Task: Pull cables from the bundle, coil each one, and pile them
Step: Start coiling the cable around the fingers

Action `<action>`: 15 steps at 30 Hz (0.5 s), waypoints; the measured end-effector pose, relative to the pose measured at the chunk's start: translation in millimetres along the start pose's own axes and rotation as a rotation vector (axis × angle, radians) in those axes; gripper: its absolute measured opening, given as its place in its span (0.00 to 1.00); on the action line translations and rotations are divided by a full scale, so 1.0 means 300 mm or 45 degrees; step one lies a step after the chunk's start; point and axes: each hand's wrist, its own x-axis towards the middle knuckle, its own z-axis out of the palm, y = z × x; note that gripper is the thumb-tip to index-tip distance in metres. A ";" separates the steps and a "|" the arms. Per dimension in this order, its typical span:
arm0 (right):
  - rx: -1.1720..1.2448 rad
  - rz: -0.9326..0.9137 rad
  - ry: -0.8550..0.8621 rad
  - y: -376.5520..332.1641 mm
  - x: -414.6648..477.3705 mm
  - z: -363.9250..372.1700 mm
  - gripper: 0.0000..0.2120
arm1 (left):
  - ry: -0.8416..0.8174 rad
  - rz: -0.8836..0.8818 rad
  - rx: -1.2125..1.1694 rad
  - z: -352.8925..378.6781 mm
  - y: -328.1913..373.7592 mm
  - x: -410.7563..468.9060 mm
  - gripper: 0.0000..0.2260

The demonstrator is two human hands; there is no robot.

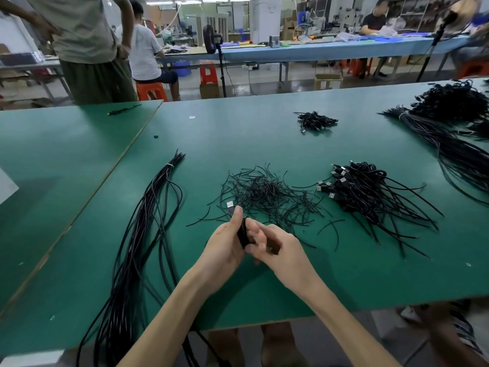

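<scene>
A green table (264, 133) fills the lower frame, butted against a second green table (66, 144) at left. Beyond them, a glossy grey floor (264, 80) runs to a long blue table (317, 53) across the upper frame. Orange stools (208, 73) and cardboard boxes (328, 81) stand on the floor, and a black stand (221, 70) rises at upper centre. A white column (267, 17) stands behind, with shelves (420, 11) at upper right and strip lights (211, 0) along the top edge. One person (87, 35) stands at upper left; a second person (144, 51) sits on a stool beside them, and a third person (374, 19) sits at upper right.
</scene>
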 end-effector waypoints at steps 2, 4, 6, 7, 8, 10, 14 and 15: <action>-0.057 0.003 0.002 0.007 0.004 0.001 0.22 | 0.029 -0.010 -0.031 0.004 -0.012 0.005 0.23; -0.106 0.021 -0.004 0.011 0.006 0.006 0.24 | 0.027 -0.013 -0.008 -0.001 -0.023 0.008 0.23; -0.130 0.035 -0.013 0.012 0.007 0.011 0.25 | 0.002 -0.018 0.023 -0.012 -0.027 0.008 0.23; -0.140 0.038 -0.016 0.010 0.007 0.011 0.25 | -0.011 -0.021 0.039 -0.016 -0.027 0.007 0.23; -0.148 0.038 -0.016 0.008 0.006 0.011 0.25 | -0.023 -0.025 0.047 -0.020 -0.025 0.006 0.23; -0.157 0.024 -0.007 0.002 0.003 0.009 0.22 | -0.035 -0.032 0.040 -0.023 -0.021 0.009 0.22; -0.338 -0.100 0.088 -0.007 -0.011 0.016 0.16 | -0.034 -0.022 0.067 -0.022 -0.018 0.014 0.23; -0.404 -0.129 0.109 -0.008 -0.013 0.019 0.18 | -0.035 -0.010 0.085 -0.022 -0.020 0.012 0.23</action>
